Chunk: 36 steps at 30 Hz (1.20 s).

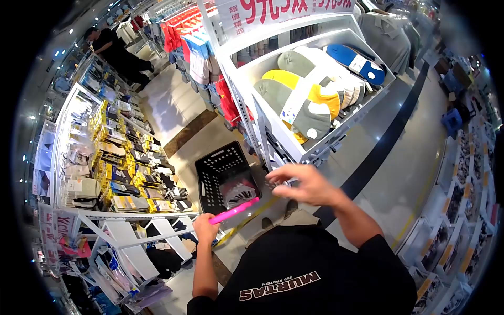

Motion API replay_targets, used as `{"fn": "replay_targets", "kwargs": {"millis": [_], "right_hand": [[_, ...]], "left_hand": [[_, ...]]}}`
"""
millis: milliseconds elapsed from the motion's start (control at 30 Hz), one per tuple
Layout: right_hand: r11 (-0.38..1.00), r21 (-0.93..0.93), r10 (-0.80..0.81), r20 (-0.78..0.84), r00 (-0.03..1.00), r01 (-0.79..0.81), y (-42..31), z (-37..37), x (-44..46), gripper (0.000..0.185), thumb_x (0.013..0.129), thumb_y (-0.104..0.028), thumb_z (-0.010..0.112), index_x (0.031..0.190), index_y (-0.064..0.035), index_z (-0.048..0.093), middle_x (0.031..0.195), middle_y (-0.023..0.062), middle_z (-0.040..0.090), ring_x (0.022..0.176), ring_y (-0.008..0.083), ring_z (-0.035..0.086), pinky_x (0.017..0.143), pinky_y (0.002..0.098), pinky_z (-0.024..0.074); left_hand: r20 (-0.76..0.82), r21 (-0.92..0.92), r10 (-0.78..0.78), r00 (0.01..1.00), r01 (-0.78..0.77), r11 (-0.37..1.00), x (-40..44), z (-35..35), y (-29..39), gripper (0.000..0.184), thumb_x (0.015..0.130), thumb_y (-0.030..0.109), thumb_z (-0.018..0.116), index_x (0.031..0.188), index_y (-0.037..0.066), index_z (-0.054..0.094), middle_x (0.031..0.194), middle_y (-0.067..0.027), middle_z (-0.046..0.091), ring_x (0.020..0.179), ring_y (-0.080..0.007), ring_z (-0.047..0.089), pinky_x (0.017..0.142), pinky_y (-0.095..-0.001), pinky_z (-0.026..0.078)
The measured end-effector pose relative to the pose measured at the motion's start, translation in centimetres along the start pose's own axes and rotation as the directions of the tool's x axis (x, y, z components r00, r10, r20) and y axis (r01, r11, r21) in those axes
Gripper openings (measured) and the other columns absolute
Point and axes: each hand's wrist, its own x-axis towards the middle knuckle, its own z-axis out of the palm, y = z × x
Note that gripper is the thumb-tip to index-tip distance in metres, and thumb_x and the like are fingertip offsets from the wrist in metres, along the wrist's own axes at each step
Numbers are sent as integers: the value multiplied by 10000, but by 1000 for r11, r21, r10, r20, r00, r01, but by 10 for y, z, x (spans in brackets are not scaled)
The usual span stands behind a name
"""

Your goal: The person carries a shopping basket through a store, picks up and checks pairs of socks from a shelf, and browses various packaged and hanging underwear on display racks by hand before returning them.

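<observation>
My left hand (205, 229) is closed around one end of a bright pink handle (234, 211) that crosses the near side of a black perforated shopping basket (210, 167). Inside the basket lies a clear-wrapped package (239, 191) with dark and light stripes; its kind is hard to make out. My right hand (304, 185) hovers apart from the basket, fingers spread and holding nothing. Just beyond it stands a white display bin (336, 137). Packs of low socks fill the bin, among them grey and yellow socks (302, 100) and a blue pair (358, 64).
Racks of packaged socks (123, 163) line the left side. Red garments (181, 31) hang behind the bin. A person in black (118, 58) stands at the far left of the aisle. Shelves (457, 220) run along the right, with a dark floor stripe (386, 142) between.
</observation>
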Motion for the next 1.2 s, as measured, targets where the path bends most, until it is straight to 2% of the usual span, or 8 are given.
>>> {"fn": "replay_targets", "kwargs": {"millis": [167,233,300,500,833,933,967,1200], "right_hand": [[938,-339,-143,-559,817,-68,3,-100,6,276,859,-128,771,1097,-18,684,944,95,675,786,167,650,733,285,536],[820,-565,-303,-565,767,-93,11,-118,13,308,843,-135,783,1112,-27,680,982,114,656,789,211,657,726,303,538],[880,-445,-110,-529,841,-165,13,-120,15,425,803,-228,826,1148,-37,668,1021,108,632,872,278,660,768,372,524],[628,-752,-191,-398,897,-200,21,-114,23,663,667,-367,895,1210,-82,644,971,85,611,894,307,634,752,390,491],[937,-321,-48,-514,857,-140,30,-94,26,460,785,-178,818,1178,-104,592,1095,133,650,868,291,695,722,361,553],[986,-92,67,-553,831,-140,35,-96,27,426,859,-119,773,1226,-60,566,1035,119,683,906,142,677,758,284,533],[993,88,-9,-605,796,78,45,-97,31,408,882,-43,731,1243,-33,542,1071,78,669,954,109,640,806,266,523],[855,362,30,-750,661,372,40,-117,36,446,906,23,689,1286,-13,459,1158,97,615,997,121,622,849,247,525]], "left_hand": [[-231,-101,185,955,-213,972,11,14,99,274,775,375,818,865,145,701,868,-46,632,890,-251,601,884,-418,393],[-276,-41,143,950,-161,986,21,32,115,256,790,367,808,840,144,693,850,-32,625,870,-239,595,875,-408,389],[-323,0,115,939,-121,993,29,41,119,245,801,360,801,814,144,684,831,-21,619,851,-231,589,861,-402,387],[-372,16,52,927,-49,999,41,44,123,244,817,339,789,752,140,663,787,-19,608,807,-233,579,810,-404,389],[-283,-62,-147,948,135,989,67,40,124,254,842,363,754,761,130,694,788,-29,685,796,-258,635,849,-419,412],[-45,-610,-285,958,199,767,83,34,126,184,900,224,746,903,44,705,802,-21,693,728,-129,625,718,-305,467],[78,-786,-305,949,247,567,93,34,128,178,909,194,745,935,24,705,829,-21,694,751,-101,620,700,-278,471],[-389,-797,96,916,-387,464,140,-110,283,110,934,44,688,1025,-13,662,930,-39,661,811,-92,622,759,-242,512]]}}
